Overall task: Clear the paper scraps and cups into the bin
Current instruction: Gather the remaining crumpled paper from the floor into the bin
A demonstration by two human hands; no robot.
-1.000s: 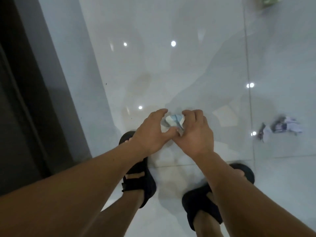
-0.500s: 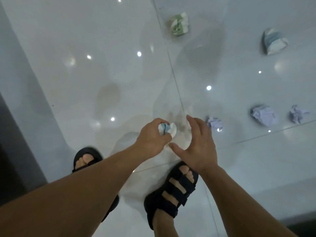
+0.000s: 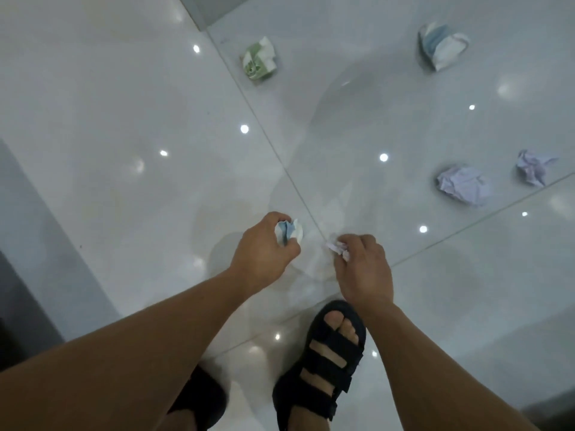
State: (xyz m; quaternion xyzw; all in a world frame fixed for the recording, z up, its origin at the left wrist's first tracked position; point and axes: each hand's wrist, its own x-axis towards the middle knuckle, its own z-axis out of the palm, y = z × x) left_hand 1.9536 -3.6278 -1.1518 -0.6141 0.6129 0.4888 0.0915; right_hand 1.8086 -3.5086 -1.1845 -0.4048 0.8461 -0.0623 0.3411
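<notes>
Glossy white floor tiles (image 3: pixel 124 119) spread under both hands, with a grey strip (image 3: pixel 46 244) left of them. The left hand (image 3: pixel 261 256) gripped a crumpled blue-white piece (image 3: pixel 289 233); the right hand (image 3: pixel 364 269) pinched a lilac scrap (image 3: pixel 336 245), mostly hidden by its fingers. Beyond the hands lay a green cup (image 3: pixel 259 59), a blue cup (image 3: pixel 441 46), a big lilac wad (image 3: pixel 463 185) and a small lilac wad (image 3: pixel 533 166).

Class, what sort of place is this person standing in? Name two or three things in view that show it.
Probably an indoor room or corridor: a glossy pale tiled floor with grout lines, ceiling lights mirrored in it as bright dots, and a grey wall strip along the left.
</notes>
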